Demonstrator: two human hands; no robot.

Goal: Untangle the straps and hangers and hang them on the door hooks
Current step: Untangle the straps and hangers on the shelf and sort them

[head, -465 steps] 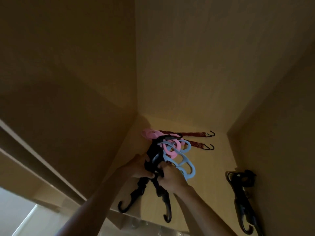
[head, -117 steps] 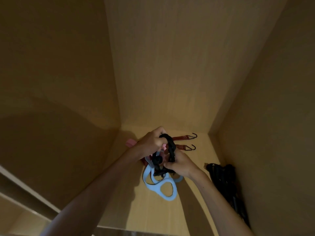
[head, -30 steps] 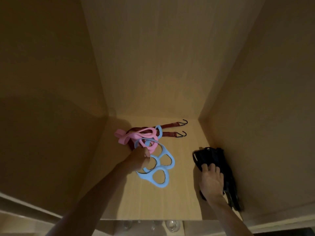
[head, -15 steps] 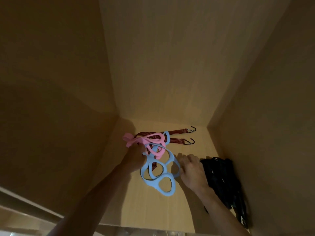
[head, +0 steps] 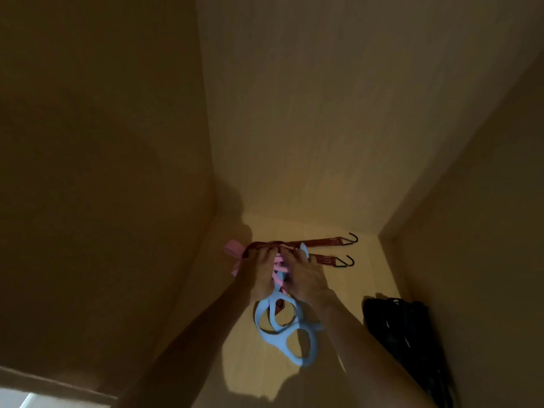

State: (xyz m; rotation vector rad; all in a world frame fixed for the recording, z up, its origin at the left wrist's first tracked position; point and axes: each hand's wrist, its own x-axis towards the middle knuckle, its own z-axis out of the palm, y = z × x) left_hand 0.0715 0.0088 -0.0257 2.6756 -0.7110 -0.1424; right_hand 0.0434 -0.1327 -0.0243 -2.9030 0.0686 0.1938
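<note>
The left hand (head: 259, 273) and right hand (head: 306, 279) are side by side on the tangle at the back left of the wooden shelf (head: 362, 278), fingers laid over it. Motion blur hides whether either one grips anything. Under them the pink hanger (head: 234, 252) sticks out to the left, and the blue hanger (head: 282, 341) trails toward the camera. The red strap (head: 325, 242) runs right, both its black hooks lying on the shelf. A black bundle (head: 407, 328) lies apart by the right wall.

Dim and yellowish; the left hand (head: 259, 273) and right hand (head: 307, 279) smear slightly; walls (head: 88, 142) bow at edges.
</note>
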